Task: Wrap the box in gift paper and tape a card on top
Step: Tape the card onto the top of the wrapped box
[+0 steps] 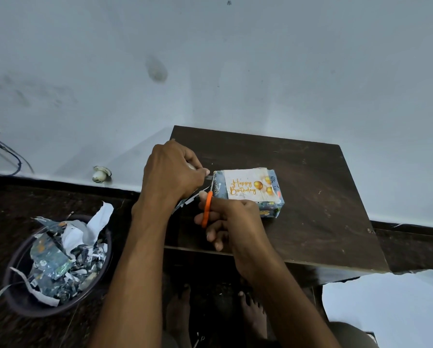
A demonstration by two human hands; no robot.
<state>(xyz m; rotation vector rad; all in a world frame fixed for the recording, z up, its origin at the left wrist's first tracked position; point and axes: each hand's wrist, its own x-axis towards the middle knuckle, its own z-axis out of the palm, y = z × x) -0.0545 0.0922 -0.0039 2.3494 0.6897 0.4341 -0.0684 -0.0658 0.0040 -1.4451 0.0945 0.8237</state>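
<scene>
A small box wrapped in blue patterned gift paper (pixel 273 205) sits on a dark wooden table (pixel 318 197). A white "Happy Birthday" card (pixel 248 184) with gold balloons lies on its top. My left hand (pixel 171 172) pinches a strip of tape or paper (pixel 189 200) stretched from the box's left end. My right hand (pixel 231 222) grips orange-handled scissors (pixel 207 208), whose blades point up at the box's left edge, on the strip.
A round dark bin (pixel 17 280) full of gift-paper scraps stands on the floor at the left. A white sheet (pixel 386 307) lies at the lower right. The pale wall rises behind the table, with cables (pixel 4 156) at far left. Bare feet show below the table.
</scene>
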